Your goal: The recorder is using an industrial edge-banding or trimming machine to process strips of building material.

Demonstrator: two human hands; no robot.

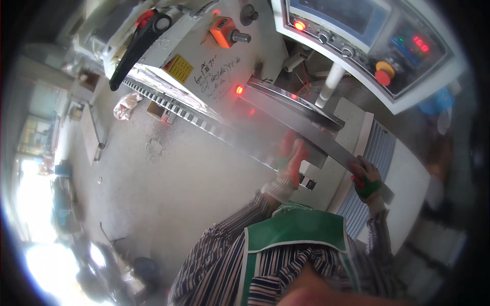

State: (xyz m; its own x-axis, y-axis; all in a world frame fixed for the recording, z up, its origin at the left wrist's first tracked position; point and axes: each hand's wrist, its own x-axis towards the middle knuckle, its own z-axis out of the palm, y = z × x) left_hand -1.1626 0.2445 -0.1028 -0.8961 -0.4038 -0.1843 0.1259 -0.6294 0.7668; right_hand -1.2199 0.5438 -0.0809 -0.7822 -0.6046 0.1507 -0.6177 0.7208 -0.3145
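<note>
A long, narrow grey board (pixel 311 130) slants across the machine from its red-lit side toward my body. My right hand (pixel 366 178), in a green and red glove with bare fingertips, grips its near end. My left hand (pixel 292 159), in a white glove with a red-orange palm, is beside the board's left edge. Its fingers look apart but are blurred, and I cannot tell whether they touch the board. Beneath the board is a dark flat surface, partly covered by it.
A control panel (pixel 352 41) with a screen, knobs and a red stop button (pixel 384 75) stands at the upper right. Left of the board is a machine housing (pixel 224 66) with an orange counter (pixel 223 33) and a toothed rail (pixel 173 104). A ribbed grey bed (pixel 375 158) lies at right.
</note>
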